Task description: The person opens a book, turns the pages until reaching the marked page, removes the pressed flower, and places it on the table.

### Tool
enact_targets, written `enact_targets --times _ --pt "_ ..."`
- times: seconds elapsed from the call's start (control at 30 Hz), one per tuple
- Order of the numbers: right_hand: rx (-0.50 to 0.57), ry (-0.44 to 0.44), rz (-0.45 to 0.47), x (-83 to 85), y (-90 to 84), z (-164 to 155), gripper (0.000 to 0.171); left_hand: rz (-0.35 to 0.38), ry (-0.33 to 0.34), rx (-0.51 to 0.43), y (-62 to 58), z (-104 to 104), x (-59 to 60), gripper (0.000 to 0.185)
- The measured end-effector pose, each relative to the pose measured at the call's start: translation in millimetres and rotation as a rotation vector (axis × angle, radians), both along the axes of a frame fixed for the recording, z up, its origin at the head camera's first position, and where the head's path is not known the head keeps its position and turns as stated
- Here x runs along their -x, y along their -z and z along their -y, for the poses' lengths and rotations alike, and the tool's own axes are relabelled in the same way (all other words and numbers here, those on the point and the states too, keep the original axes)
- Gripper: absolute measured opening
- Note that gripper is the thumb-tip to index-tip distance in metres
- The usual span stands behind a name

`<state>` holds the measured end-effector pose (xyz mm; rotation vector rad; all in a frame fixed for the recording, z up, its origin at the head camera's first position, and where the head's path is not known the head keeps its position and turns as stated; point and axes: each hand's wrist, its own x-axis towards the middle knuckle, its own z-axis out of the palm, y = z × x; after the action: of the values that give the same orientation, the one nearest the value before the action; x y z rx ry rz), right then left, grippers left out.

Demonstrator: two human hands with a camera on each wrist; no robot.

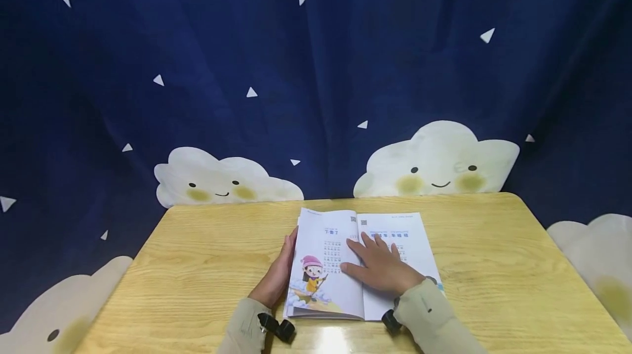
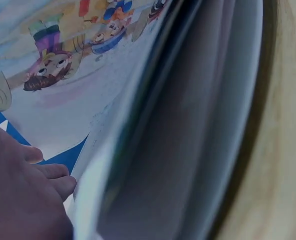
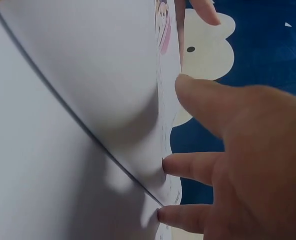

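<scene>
An open picture book (image 1: 340, 302) with printed text lies on the wooden table. Its left page shows a drawn child in a pink hat. My left hand (image 1: 278, 274) lies along the book's left edge, part of it hidden behind the pages. In the left wrist view, fingers of the left hand (image 2: 32, 190) come up to the edge of an illustrated page. My right hand (image 1: 382, 266) rests across the middle fold and the right page, fingers spread. The right wrist view shows fingertips of the right hand (image 3: 258, 145) right at the paper, near the dark fold line.
Bare wood of the table (image 1: 513, 277) extends on both sides of the book. Behind it hangs a dark blue curtain (image 1: 316, 68) with white triangles and smiling clouds. Small black devices (image 1: 278, 327) are strapped at both wrists, over light sleeves.
</scene>
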<state>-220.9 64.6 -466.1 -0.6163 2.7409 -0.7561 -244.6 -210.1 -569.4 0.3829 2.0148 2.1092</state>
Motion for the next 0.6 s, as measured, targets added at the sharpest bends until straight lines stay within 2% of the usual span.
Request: enact_targets --times 0.03,0.07,0.13,0.17,0.23,0.47,0.6 --pt "-0.007 -0.002 -0.003 -0.5 -0.3 -1 0.074 0.043 -0.026 0.048 -32.5 -10 -19.0 0.064" --pt "-0.013 -0.004 -0.004 -1.0 -0.4 -1 0.077 0.063 -0.038 0.066 -56.6 -16 -31.0 0.065" --pt "-0.024 -0.008 -0.009 -2.0 -1.0 -1 0.086 0.102 -0.067 0.097 -86.3 -26 -44.2 0.064" --pt "-0.031 -0.01 -0.013 -2.5 -1.2 -1 0.09 0.109 -0.08 0.101 -94.1 -28 -47.2 0.062" --pt "-0.04 -0.011 -0.021 -3.0 -1.1 -1 0.097 0.108 -0.099 0.101 -96.6 -30 -46.9 0.06" --pt "-0.057 -0.014 -0.04 -3.4 1.7 0 0.101 0.076 -0.137 0.1 -68.0 -25 -34.8 0.067" --pt "-0.061 -0.005 -0.046 -3.3 2.9 0 0.101 0.071 -0.129 0.121 -64.6 -24 -33.5 0.067"
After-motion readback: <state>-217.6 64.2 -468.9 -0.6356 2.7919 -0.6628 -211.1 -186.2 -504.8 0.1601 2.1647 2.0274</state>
